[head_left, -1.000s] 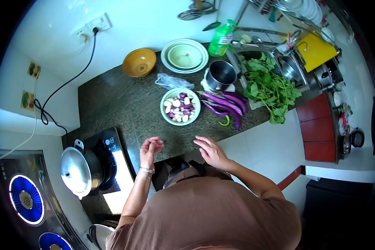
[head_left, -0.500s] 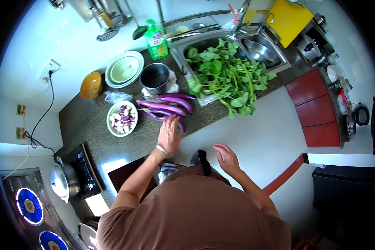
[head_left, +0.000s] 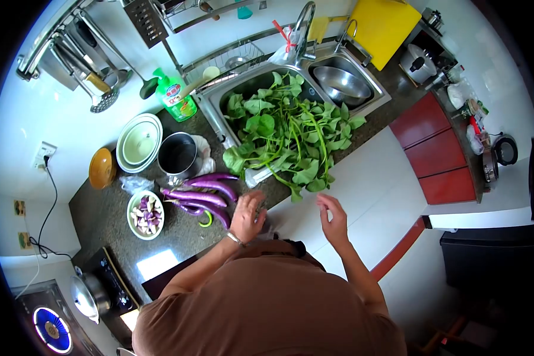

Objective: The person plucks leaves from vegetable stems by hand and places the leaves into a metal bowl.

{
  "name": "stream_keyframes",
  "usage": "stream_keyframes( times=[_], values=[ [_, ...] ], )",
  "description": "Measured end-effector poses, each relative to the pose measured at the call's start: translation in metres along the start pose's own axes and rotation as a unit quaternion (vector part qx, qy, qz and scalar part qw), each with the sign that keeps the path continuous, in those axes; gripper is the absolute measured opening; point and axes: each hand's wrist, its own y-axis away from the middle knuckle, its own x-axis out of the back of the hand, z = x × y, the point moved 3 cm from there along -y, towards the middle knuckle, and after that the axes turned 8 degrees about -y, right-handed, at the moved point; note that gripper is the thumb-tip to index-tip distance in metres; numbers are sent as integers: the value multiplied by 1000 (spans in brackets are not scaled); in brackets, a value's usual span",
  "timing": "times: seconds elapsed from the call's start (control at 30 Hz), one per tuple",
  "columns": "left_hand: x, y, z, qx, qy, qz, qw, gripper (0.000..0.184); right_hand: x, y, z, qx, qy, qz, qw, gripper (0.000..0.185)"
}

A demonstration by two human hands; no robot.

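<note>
My left hand (head_left: pixel 247 216), with a bracelet on its wrist, hovers by the counter's front edge. Its fingers are loosely bent and apart, with nothing seen in them. Just left of it lie several long purple eggplants (head_left: pixel 203 197), and a small curved bright-green thing (head_left: pixel 206 219) whose kind I cannot make out. My right hand (head_left: pixel 333 219) is in the air over the floor, fingers apart and holding nothing. Beyond it, a heap of leafy green stems (head_left: pixel 293 139) fills the left sink basin and hangs over the counter edge.
A bowl of cut purple and white pieces (head_left: pixel 145 215) stands left of the eggplants. Behind are a dark pot (head_left: pixel 178 155), stacked pale bowls (head_left: pixel 139 144), a brown bowl (head_left: pixel 102 168) and a green bottle (head_left: pixel 175 98). A metal bowl (head_left: pixel 342 85) sits in the right basin.
My view has turned toward the sink. The left hand has drawn off the eggplants to their right, uncovering the green curved thing. My right hand stays raised and empty.
</note>
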Motion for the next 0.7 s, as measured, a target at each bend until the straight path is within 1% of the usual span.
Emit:
stream_keyframes(
  times=[0.03,0.1,0.2,0.27,0.3,0.33,0.4,0.43,0.47,0.53,0.6,0.67,0.7],
  values=[
    [-6,-7,1,0,4,3,1000,41,4,-16,-1,2,-17,15,1000,24],
    [-13,-26,6,-27,40,-46,998,40,12,-48,6,-1,-3,20,1000,24],
    [-4,-62,11,-44,48,-39,997,38,13,-86,39,-14,5,29,999,26],
    [2,-79,5,-48,41,-21,998,34,8,-107,74,-40,66,43,996,33],
    [7,-85,4,-30,34,-16,999,34,3,-116,98,3,120,57,991,42],
    [13,-92,0,-14,24,-10,1000,34,-5,-124,121,33,175,70,982,42],
    [13,-97,-11,23,13,5,1000,32,-19,-134,149,-38,197,12,980,41],
    [11,-96,-17,36,2,17,999,32,-25,-143,147,-37,193,-2,981,37],
    [10,-95,-20,53,-9,29,998,31,-27,-150,148,-109,162,-38,980,30],
    [6,-93,-18,78,-27,46,996,30,-24,-169,142,-86,160,-96,979,26],
    [-9,-86,-19,105,-40,55,992,29,-19,-189,130,-47,36,-99,993,26],
    [-26,-85,-16,150,-22,69,986,27,-6,-218,111,-1,-5,-108,994,23],
    [-36,-89,-10,158,-21,79,984,27,1,-237,114,3,-57,-123,991,22]
  ],
)
